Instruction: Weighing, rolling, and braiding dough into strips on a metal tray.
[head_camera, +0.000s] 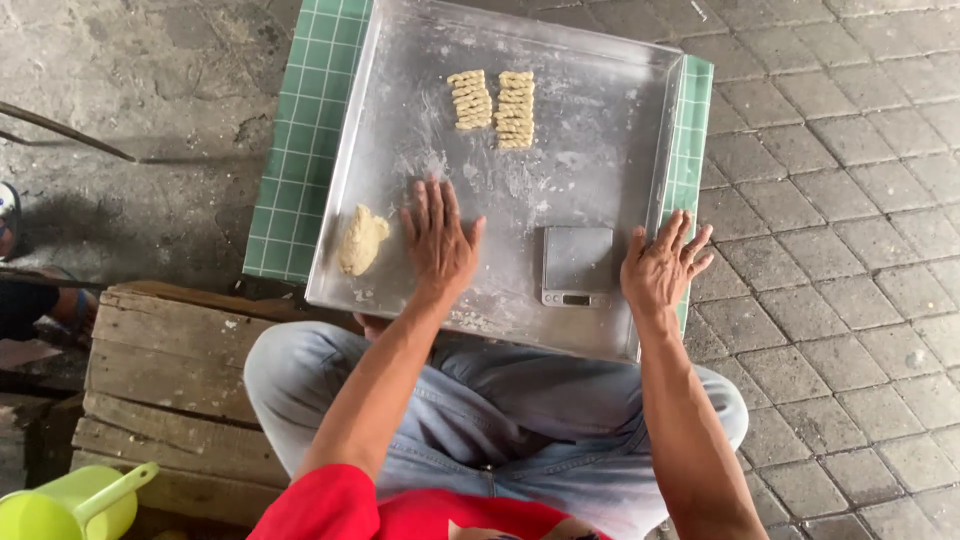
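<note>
Pale dough lump lower left on floured square metal tray; left hand flat, open, probably rolling dough beneath; right hand open, bracing the rim; uneven pressure could tip tray.

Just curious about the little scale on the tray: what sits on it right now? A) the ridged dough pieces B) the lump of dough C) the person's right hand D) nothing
D: the small scale has a bare top, while the lump of dough lies left of the left hand, the ridged pieces sit at the tray's far side, and the right hand rests on the tray rim beside it.
</note>
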